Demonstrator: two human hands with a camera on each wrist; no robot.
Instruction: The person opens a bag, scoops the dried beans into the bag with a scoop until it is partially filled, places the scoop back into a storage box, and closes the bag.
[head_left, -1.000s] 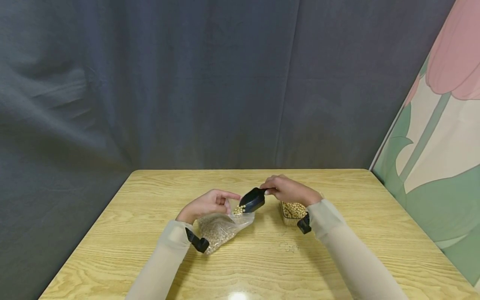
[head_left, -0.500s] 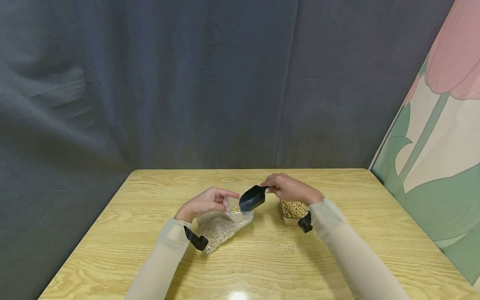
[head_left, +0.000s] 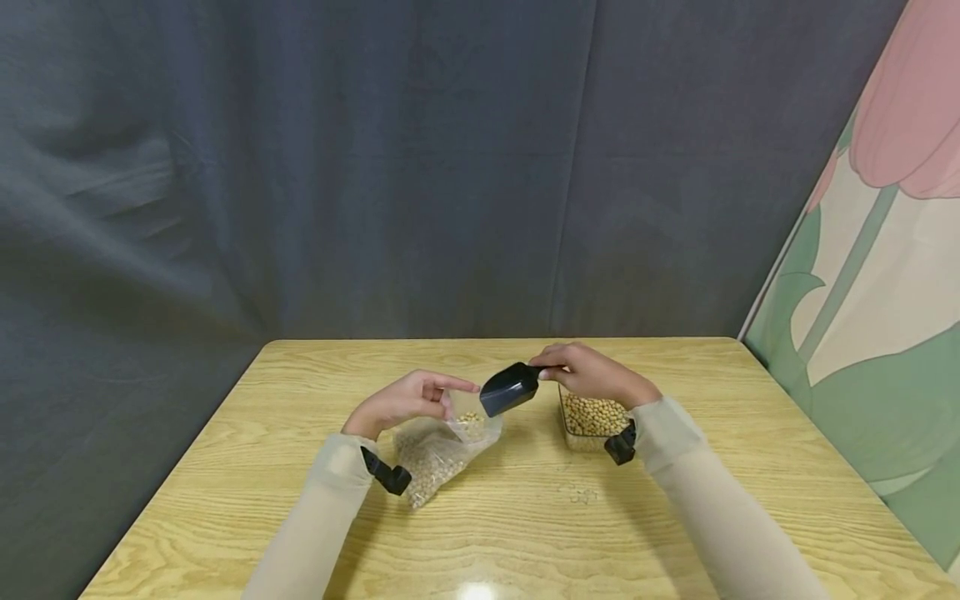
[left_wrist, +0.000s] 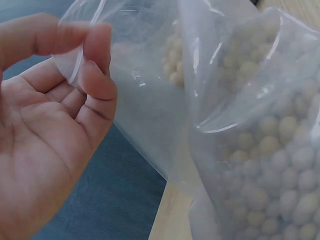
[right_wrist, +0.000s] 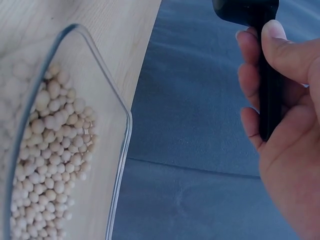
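My left hand pinches the rim of a clear plastic bag between curled fingers and thumb. Pale round beans fill the bag's lower part, and its mouth gapes toward the right; the left wrist view shows the thin film stretched from my fingers. My right hand grips a black scoop by its handle, thumb laid along it. Tilted just above the bag's mouth, the scoop's bowl looks empty. Beneath my right wrist stands a clear rectangular container with more beans in it.
The wood-grain table carries the bag and container. Small clear bits lie in front of the container. A dark curtain hangs behind the table, and a flower-patterned panel is at the right.
The last beans have left the scoop into the bag. The scoop has risen slightly, and my right hand has shifted a little up and right. My left hand has moved slightly up and left.
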